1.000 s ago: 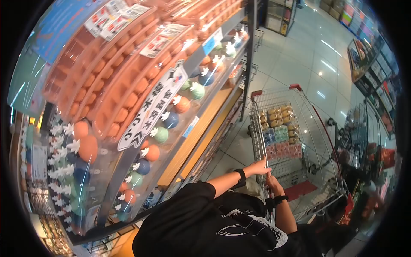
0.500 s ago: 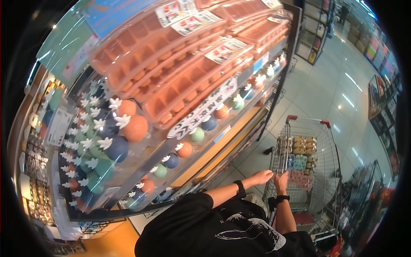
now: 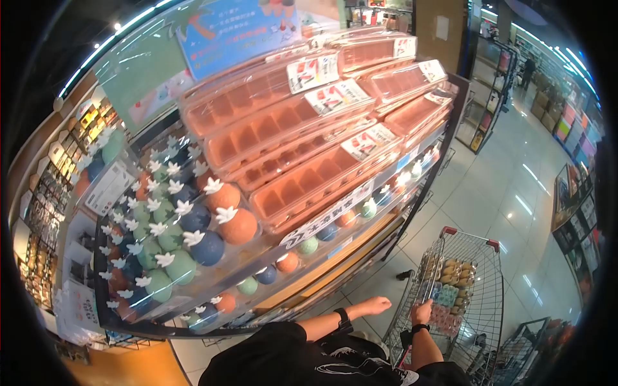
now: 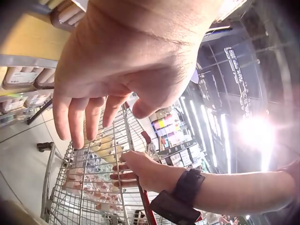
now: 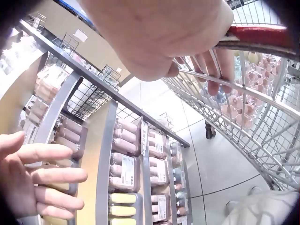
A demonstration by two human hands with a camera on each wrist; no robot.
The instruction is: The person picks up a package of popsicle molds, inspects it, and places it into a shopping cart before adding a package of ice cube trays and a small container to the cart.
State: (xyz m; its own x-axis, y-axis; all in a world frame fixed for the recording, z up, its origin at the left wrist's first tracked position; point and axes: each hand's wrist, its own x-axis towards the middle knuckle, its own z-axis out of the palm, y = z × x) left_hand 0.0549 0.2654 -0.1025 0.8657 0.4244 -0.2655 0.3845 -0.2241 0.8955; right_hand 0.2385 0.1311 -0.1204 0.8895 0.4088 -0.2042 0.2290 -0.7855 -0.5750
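My right hand (image 3: 421, 312) grips the wire rim of a shopping cart (image 3: 496, 283), its fingers hooked over the top wire in the right wrist view. Nearer the shelf, my left hand (image 3: 375, 305) is off the cart and holds nothing. Its fingers hang loosely apart in the left wrist view, and in the right wrist view the left hand (image 5: 47, 180) shows spread fingers. Inside the cart lie clear packs of small rounded pieces: yellow packs (image 3: 458, 270), blue and green packs (image 3: 444, 294), and pink packs (image 3: 444, 318).
On my left, a display shelf bears stacked orange compartment trays (image 3: 315, 174) and orange, blue and green balls (image 3: 237, 225) with white leaf-shaped tops. A price sign (image 3: 111, 186) stands at its corner. Tiled floor (image 3: 476, 186) runs ahead between shelves, with a rack (image 3: 573, 225) at right.
My left hand has come off the cart rim and moved left; my right hand stays on it. The view has tilted up and turned, so the shelf and cart sit lower and further right.
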